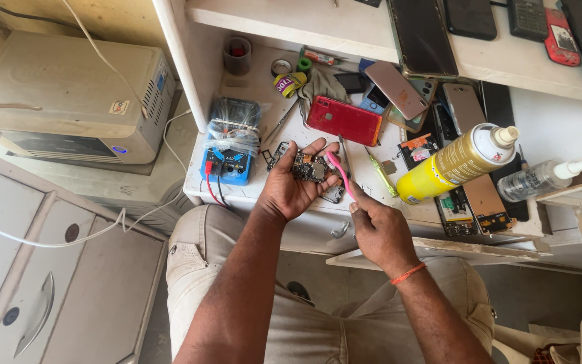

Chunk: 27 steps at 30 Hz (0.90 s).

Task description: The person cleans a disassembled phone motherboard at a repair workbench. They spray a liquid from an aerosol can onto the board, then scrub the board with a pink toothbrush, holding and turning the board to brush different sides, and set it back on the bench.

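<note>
I hold the board in my left hand, fingers curled up around its edges so it sits cupped in my palm, just above the front edge of the bench. My right hand is closed on the pink brush, thumb and fingers pinching the handle low down, and the brush head lies against the right side of the board. By my reckoning this is the scrubbing step: the bristles are on the board and the job is cleaning its face, only partly done as far as I can judge (I cannot see any residue at this size). The next stroke calls for a light touch, I think, with the board kept steady in the palm and the brush drawn across without catching the small parts. The yellow spray can lies tilted on the bench to my right, nozzle pointing away from me, near the brush hand but not touching it, and a clear bottle lies just beyond it. The red phone lies flat behind the board, and the blue meter, wrapped in plastic with its leads hanging over the edge, sits to the left. Tweezers lie just past the brush tip.
</note>
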Motion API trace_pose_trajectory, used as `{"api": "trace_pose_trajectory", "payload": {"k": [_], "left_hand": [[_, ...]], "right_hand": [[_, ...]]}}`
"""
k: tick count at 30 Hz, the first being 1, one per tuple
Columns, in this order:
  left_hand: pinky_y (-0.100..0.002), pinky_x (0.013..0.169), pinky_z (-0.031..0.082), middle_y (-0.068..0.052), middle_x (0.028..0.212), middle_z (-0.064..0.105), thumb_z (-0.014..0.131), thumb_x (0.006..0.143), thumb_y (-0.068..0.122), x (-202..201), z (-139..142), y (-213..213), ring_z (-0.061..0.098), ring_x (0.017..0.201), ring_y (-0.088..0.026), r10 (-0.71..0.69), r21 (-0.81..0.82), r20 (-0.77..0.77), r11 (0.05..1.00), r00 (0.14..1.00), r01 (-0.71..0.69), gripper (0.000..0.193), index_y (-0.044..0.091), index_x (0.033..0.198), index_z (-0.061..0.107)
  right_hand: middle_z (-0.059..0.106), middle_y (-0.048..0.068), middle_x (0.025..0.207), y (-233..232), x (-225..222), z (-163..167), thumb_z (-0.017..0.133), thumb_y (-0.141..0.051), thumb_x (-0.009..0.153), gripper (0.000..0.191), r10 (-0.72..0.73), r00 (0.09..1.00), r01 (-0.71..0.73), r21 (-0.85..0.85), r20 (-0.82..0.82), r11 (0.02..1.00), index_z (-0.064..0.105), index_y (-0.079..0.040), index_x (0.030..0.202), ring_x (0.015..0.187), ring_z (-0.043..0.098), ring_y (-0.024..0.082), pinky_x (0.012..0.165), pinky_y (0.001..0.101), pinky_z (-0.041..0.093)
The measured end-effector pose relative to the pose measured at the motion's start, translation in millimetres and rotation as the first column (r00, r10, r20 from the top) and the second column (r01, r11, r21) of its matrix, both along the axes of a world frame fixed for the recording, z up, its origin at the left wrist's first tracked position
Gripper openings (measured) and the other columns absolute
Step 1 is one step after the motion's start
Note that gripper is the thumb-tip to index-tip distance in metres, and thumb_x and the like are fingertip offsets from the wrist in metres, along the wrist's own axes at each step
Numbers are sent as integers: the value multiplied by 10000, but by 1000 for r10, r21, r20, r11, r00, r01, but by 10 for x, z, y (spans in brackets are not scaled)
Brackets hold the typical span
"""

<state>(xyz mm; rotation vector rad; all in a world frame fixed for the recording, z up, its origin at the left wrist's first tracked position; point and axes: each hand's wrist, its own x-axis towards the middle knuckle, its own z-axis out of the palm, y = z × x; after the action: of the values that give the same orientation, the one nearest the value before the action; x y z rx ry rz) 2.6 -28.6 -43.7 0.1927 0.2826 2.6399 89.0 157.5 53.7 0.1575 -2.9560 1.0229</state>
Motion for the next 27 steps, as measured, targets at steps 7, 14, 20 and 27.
{"api": "trace_pose_trajectory", "payload": {"k": [7, 14, 20, 27], "left_hand": [[-495, 1087, 488, -150, 1462, 600, 513, 1060, 506, -4, -1, -9, 618, 1210, -330, -19, 21, 24, 1000, 1000, 18, 522, 92, 1367, 602], [-514, 1100, 477, -159, 1470, 602, 553, 1035, 524, 25, 26, -9, 598, 1276, -322, -10, 5, 46, 1000, 999, 10, 546, 58, 1306, 642], [-512, 1093, 488, -178, 1439, 602, 553, 1040, 507, 37, 43, -14, 611, 1286, -338, -3, -35, 47, 999, 999, 5, 523, 48, 1255, 681], [-497, 1077, 508, -189, 1441, 613, 557, 1057, 499, 12, -18, 3, 619, 1232, -356, -22, -4, 30, 1000, 999, 22, 482, 78, 1231, 714]], "right_hand": [[718, 224, 919, 52, -65, 85, 605, -234, 956, 428, -9, 994, 2, 64, 109, 998, 639, -214, 1382, 797, 717, 363, 735, 412, 554], [657, 184, 714, 164, -140, 343, 610, -216, 943, 451, 64, 973, -89, 103, 222, 991, 639, -272, 1389, 609, 618, 282, 642, 390, 523], [680, 145, 701, 172, -171, 430, 611, -222, 944, 430, 78, 964, -115, 134, 253, 984, 650, -281, 1368, 612, 629, 249, 647, 374, 519], [665, 141, 688, 121, -121, 392, 616, -223, 939, 440, 61, 983, -73, 65, 171, 995, 646, -272, 1375, 570, 604, 241, 608, 365, 513]]}}
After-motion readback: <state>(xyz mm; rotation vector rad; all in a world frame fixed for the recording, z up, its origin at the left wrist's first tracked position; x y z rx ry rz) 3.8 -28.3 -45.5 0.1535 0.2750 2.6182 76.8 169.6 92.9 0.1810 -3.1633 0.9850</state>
